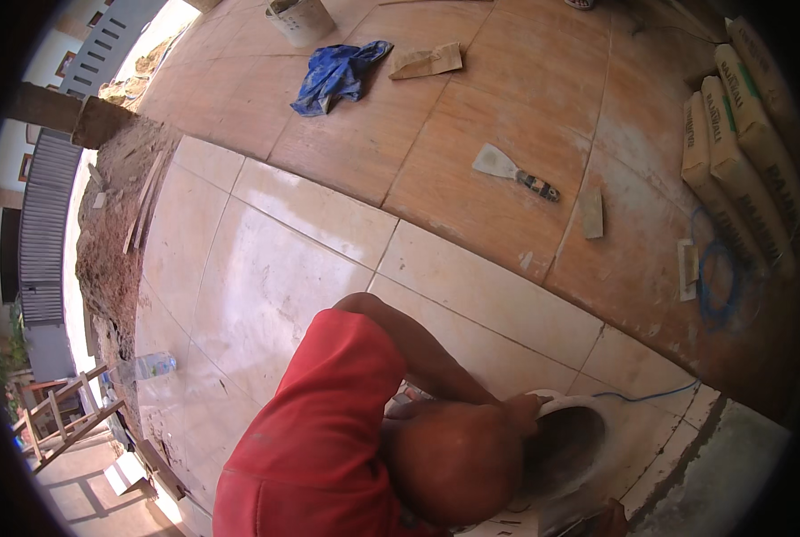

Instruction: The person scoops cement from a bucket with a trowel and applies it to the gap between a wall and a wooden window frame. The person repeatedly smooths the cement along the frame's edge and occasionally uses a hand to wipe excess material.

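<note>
Neither my left hand nor my right hand is in view. A co-worker [315, 430] in a red shirt bends over at the bottom centre, head down, with an arm reaching to the rim of a pale, rounded container [588, 403] with a dark inside. A second hand [611, 521], apparently the co-worker's, shows at the lower edge beside the container, near something dark that I cannot make out. A thin blue line [650, 394] runs from behind the container across the cream tiles [453, 268].
Orange tiles lie beyond, bearing a scraper [507, 167], small offcuts [592, 213], a blue cloth [337, 73], brown paper [425, 61] and a bucket [301, 22]. Stacked sacks [735, 152] and blue cord [718, 277] are right. Rough earth [104, 233], wooden frames [64, 416] and a plastic bottle [155, 365] are left.
</note>
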Motion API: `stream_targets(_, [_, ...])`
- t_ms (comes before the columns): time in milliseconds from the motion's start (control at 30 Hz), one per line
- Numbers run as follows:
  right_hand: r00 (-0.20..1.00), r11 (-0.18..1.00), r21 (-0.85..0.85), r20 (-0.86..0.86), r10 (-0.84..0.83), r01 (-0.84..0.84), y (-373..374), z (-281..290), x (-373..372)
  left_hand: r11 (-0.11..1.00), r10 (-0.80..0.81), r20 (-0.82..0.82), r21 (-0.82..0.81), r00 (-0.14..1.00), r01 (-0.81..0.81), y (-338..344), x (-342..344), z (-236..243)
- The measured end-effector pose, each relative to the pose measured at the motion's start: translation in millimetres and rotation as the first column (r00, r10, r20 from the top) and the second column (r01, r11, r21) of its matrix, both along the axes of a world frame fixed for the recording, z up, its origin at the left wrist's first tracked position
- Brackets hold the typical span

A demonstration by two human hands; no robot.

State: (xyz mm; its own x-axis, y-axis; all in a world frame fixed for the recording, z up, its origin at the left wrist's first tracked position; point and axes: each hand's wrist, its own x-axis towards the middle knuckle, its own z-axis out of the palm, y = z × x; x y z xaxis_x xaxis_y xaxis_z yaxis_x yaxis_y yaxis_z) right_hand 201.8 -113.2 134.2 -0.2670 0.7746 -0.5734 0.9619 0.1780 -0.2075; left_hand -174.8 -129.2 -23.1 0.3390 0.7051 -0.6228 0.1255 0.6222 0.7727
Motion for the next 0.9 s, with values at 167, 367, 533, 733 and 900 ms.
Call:
stream_targets(167, [0.971, 0.975, -0.029, 0.087, 0.223, -0.221, 2.5, -11.2, 4.4, 0.993, -0.085, 0.234, -0.058, 0.969, 0.101, -14.9, -23.0, -27.7])
stream_targets(367, [0.985, 0.997, -0.036, 0.156, 0.067, -0.062, 0.4, 10.7, -28.4, 0.915, 0.217, -0.419, 0.401, 0.882, -0.035, 76.5, -147.8, -85.5])
stream_targets(533, [0.942, 0.939, -0.092, 0.098, -0.322, 0.331, -20.1, 16.8, -36.3, 0.781, 0.489, -0.783, 0.589, 0.384, 0.208, 190.9, -249.0, -120.2])
stream_targets(733, [0.879, 0.893, -0.081, -0.155, -0.451, 0.444, -61.9, 0.4, 12.1, 0.833, 0.232, -0.953, 0.299, 0.196, 0.466, 224.4, -277.3, -142.4])
stream_targets(900, [0.993, 0.982, 0.144, -0.033, -0.116, 0.119, -72.7, 20.1, 4.0, 0.624, 0.302, -0.924, 0.377, 0.233, 0.685, 232.3, -241.0, -107.0])
